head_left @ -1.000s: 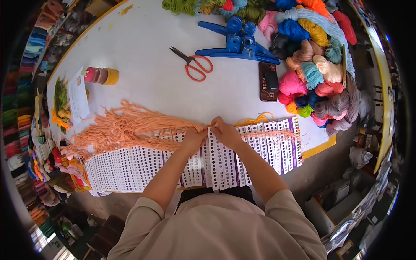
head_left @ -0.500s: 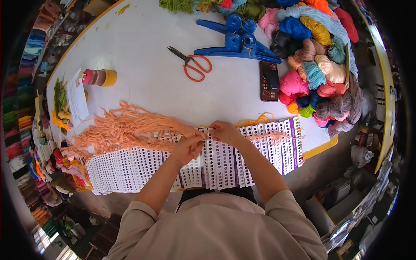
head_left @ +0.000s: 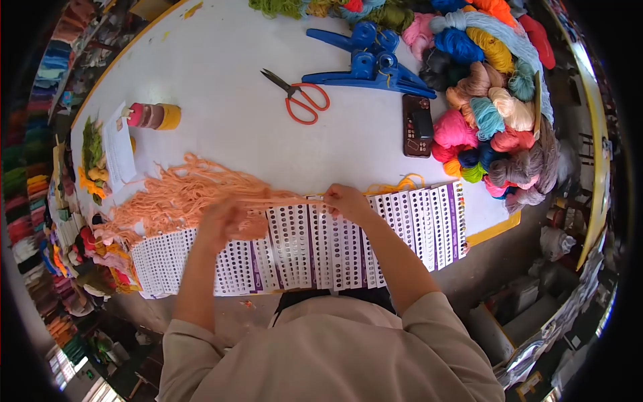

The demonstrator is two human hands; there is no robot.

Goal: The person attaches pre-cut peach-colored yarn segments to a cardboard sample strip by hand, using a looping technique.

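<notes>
Across the middle of your view lies the big white round-edged table [head_left: 221, 100], and along its near edge, from about 8 o'clock to 3 o'clock, runs the row of white punched sample cards with purple strips [head_left: 301, 244], overlapping side by side. At 1 o'clock sits the heap of coloured wool skeins [head_left: 492, 100], pink, blue, yellow, tan and grey, reaching down toward 3 o'clock. Next in size is the bundle of loose peach-orange yarn strands [head_left: 181, 194], spread on the table at 9 o'clock just above the cards, its ends fanned out to the left and a thin strand drawn rightward to the centre.

Your left hand [head_left: 224, 224] is blurred over the cards at 8 o'clock, fingers curled around a tuft of that peach yarn. Your right hand [head_left: 345, 201] rests at the centre on the top edge of the cards, fingers closed, pinching the right end of the drawn strand.

At 12 o'clock stands the blue plastic clamp tool [head_left: 372, 63], touching the skein heap. Just below the tool, beside the pink skeins, lies the dark rectangular phone [head_left: 416, 125]. Left of the phone lie the red-handled scissors [head_left: 298, 97], blades pointing to 11 o'clock. At 10 o'clock a small spool in pink, brown and yellow [head_left: 154, 116] lies on its side near a white paper sheet [head_left: 120, 151].
</notes>
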